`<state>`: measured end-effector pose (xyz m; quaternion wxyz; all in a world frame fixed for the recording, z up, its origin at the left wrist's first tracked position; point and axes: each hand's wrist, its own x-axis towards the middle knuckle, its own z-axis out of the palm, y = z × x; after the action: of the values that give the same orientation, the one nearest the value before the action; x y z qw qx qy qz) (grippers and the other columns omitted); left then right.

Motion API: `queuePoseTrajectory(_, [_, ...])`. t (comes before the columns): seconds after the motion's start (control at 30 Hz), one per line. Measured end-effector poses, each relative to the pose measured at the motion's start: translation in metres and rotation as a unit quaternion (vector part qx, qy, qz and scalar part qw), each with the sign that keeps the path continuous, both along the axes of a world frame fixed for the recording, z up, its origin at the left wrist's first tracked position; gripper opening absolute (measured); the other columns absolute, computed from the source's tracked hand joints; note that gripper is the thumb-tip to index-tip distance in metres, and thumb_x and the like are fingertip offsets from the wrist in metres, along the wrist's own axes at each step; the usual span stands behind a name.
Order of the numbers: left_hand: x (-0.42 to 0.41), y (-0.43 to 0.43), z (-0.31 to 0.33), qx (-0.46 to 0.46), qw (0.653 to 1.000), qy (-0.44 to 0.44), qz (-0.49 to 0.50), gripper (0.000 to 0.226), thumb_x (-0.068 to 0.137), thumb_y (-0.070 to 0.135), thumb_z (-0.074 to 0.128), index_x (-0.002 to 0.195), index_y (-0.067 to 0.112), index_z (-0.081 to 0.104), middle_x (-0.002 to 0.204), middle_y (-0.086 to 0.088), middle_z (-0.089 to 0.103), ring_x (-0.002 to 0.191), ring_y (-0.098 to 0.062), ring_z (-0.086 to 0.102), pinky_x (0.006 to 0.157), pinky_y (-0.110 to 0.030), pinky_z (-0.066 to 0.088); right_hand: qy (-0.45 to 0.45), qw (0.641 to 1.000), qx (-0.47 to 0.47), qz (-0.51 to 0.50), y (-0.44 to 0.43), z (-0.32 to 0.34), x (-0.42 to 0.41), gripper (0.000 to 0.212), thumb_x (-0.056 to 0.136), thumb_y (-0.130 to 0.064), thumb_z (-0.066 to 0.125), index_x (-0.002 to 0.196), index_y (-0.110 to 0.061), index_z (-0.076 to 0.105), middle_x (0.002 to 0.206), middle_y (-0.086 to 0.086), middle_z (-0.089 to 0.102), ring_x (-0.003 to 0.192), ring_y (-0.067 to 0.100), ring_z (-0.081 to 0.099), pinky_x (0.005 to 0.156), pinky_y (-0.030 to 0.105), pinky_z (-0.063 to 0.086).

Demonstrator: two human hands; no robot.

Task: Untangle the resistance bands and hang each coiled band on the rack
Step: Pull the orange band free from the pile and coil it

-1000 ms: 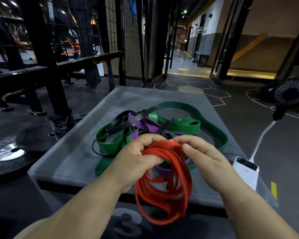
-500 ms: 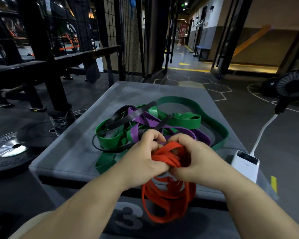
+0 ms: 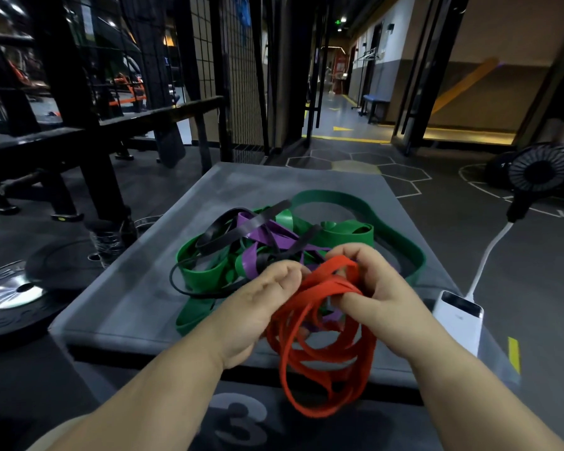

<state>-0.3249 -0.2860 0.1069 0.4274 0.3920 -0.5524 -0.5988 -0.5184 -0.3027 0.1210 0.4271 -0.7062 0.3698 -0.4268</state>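
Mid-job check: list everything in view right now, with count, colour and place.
Red rubber resistance band: one coil of several loops, red, hanging over the box's near edge.
Green flat bands: count unclear, green, tangled on the box top.
Purple flat band: at least one, purple, inside the tangle.
Black thin band: at least one, black, across the tangle.
Grey padded box: one, grey, marked 3, directly ahead.
White power bank: one, white, at the box's right edge.
Small black fan: one, black, far right, on a white cable.
Black weight plates: two, black, on the floor to the left.
Left hand: one, grips the red band.
Right hand: one, grips the red band.
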Motion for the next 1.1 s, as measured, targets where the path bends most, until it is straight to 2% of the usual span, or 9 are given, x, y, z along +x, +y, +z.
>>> queuePoseTrajectory(0.13, [-0.002,-0.003,0.001,-0.022,0.999,0.015,0.035,0.015,0.079,0.029,0.06,0.09,0.028,0.07,0.089,-0.003,0.063,0.075,-0.014,0.06,0.065,-0.027,0.049,-0.045,0.999,0.025,0.003,-0.001,-0.001,0.0,0.039,0.069,-0.006,0.062,0.099,-0.03,0.061,0.08,-0.006,0.065,0.076,0.009,0.06,0.073,0.028,0.049])
queuePoseTrajectory(0.27, [-0.003,-0.005,-0.002,-0.034,0.999,0.01,0.027,0.016,0.072,0.022,0.068,0.088,0.019,0.07,0.084,-0.008,0.063,0.071,-0.018,0.058,0.065,-0.029,0.047,-0.044,0.998,0.039,0.011,-0.003,-0.002,0.0,0.034,0.064,-0.017,0.067,0.094,-0.034,0.064,0.078,-0.007,0.066,0.071,0.009,0.059,0.07,0.029,0.048])
queuePoseTrajectory(0.53, [0.0,-0.005,0.0,-0.015,0.998,-0.044,0.029,0.018,0.1,0.012,0.047,0.088,0.014,0.06,0.068,-0.002,0.06,0.057,-0.011,0.053,0.056,-0.022,0.045,-0.217,0.969,0.12,-0.019,-0.008,0.003,-0.004,0.03,0.064,-0.003,0.059,0.094,-0.009,0.063,0.065,0.003,0.062,0.053,0.012,0.054,0.052,0.022,0.048])
queuePoseTrajectory(0.63, [-0.001,-0.005,-0.004,-0.022,0.996,-0.085,-0.013,0.015,0.097,0.007,0.051,0.099,0.013,0.063,0.083,-0.006,0.066,0.073,-0.021,0.061,0.075,-0.037,0.053,-0.215,0.97,0.113,-0.023,-0.006,0.004,-0.003,0.027,0.066,-0.004,0.061,0.092,-0.011,0.064,0.067,0.007,0.061,0.053,0.016,0.051,0.051,0.022,0.047])
queuePoseTrajectory(0.7, [-0.003,-0.004,-0.006,-0.032,0.996,-0.082,-0.006,0.016,0.094,0.02,0.056,0.108,0.017,0.065,0.096,-0.006,0.071,0.09,-0.021,0.067,0.096,-0.044,0.051,-0.212,0.971,0.111,-0.023,-0.006,0.005,-0.003,0.025,0.067,-0.005,0.062,0.091,-0.012,0.063,0.066,0.007,0.059,0.051,0.017,0.048,0.049,0.023,0.045])
queuePoseTrajectory(0.77, [-0.005,-0.007,-0.009,-0.011,1.0,-0.008,0.016,0.05,0.087,0.057,0.048,0.115,0.02,0.066,0.111,-0.011,0.071,0.106,-0.027,0.066,0.105,-0.048,0.045,-0.209,0.972,0.105,-0.019,-0.007,0.006,-0.005,0.024,0.068,-0.005,0.062,0.092,-0.011,0.061,0.065,0.006,0.058,0.051,0.017,0.048,0.05,0.023,0.044])
queuePoseTrajectory(0.83, [-0.004,-0.008,-0.008,-0.031,0.998,0.059,-0.007,0.07,0.08,0.072,0.048,0.124,0.02,0.063,0.127,-0.015,0.063,0.122,-0.032,0.057,0.107,-0.049,0.043,-0.201,0.975,0.098,-0.005,-0.007,0.006,-0.004,0.024,0.07,-0.004,0.061,0.093,-0.01,0.06,0.067,0.006,0.059,0.053,0.016,0.049,0.053,0.023,0.046])
queuePoseTrajectory(0.97, [-0.012,-0.005,-0.01,-0.053,0.995,0.059,-0.055,0.058,0.066,0.031,0.087,0.119,0.028,0.064,0.119,-0.004,0.068,0.115,-0.022,0.062,0.097,-0.036,0.05,-0.198,0.976,0.093,0.007,-0.004,0.0,0.007,0.02,0.072,-0.005,0.062,0.091,-0.012,0.057,0.071,0.005,0.06,0.059,0.016,0.052,0.057,0.024,0.047])
queuePoseTrajectory(1.1, [-0.031,0.001,-0.018,-0.027,0.998,0.04,0.028,0.048,0.063,0.006,0.077,0.107,0.022,0.067,0.1,-0.006,0.074,0.092,-0.021,0.07,0.084,-0.034,0.055,-0.191,0.979,0.07,-0.03,-0.002,-0.004,0.013,0.02,0.071,-0.01,0.064,0.085,-0.024,0.061,0.074,0.005,0.061,0.066,0.018,0.055,0.065,0.029,0.048])
